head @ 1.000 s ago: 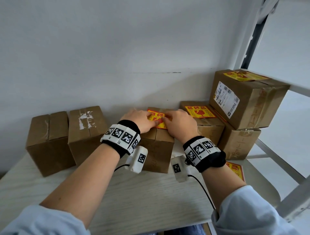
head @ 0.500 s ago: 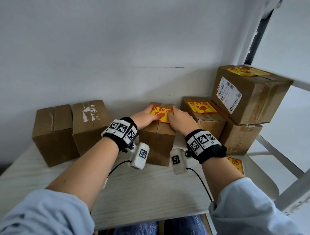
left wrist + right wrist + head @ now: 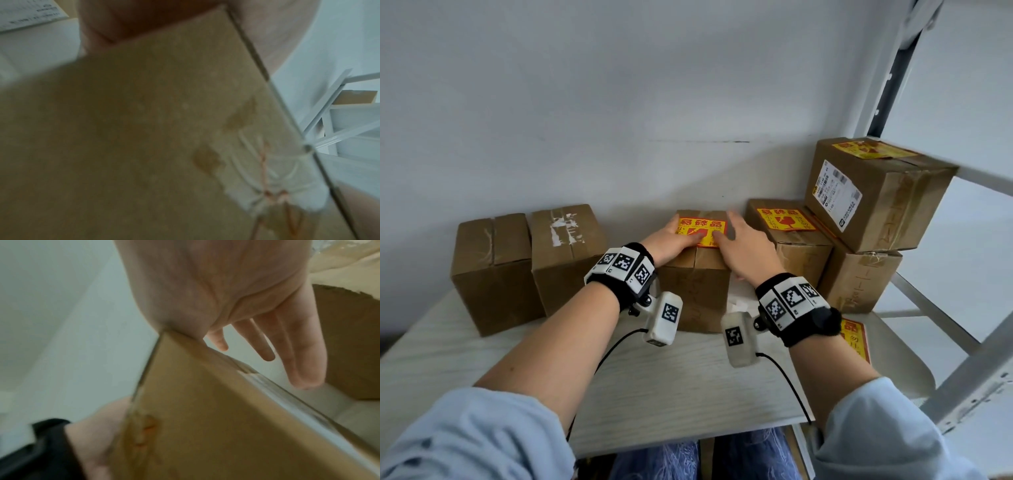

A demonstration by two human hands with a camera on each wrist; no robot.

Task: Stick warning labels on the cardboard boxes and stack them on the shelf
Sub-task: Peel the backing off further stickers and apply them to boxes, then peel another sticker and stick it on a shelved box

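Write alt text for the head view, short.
Both hands, left hand and right hand, press a yellow warning label flat onto the middle cardboard box on a pale wooden shelf. Two unlabelled boxes stand left; three labelled boxes are stacked right.

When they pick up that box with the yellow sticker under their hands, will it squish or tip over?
Probably not squish: the middle box keeps straight edges under both the left hand and right hand. It looks taller than wide, so a sideways push might tip it. The sticker shows a broken glass, so handle it gently.
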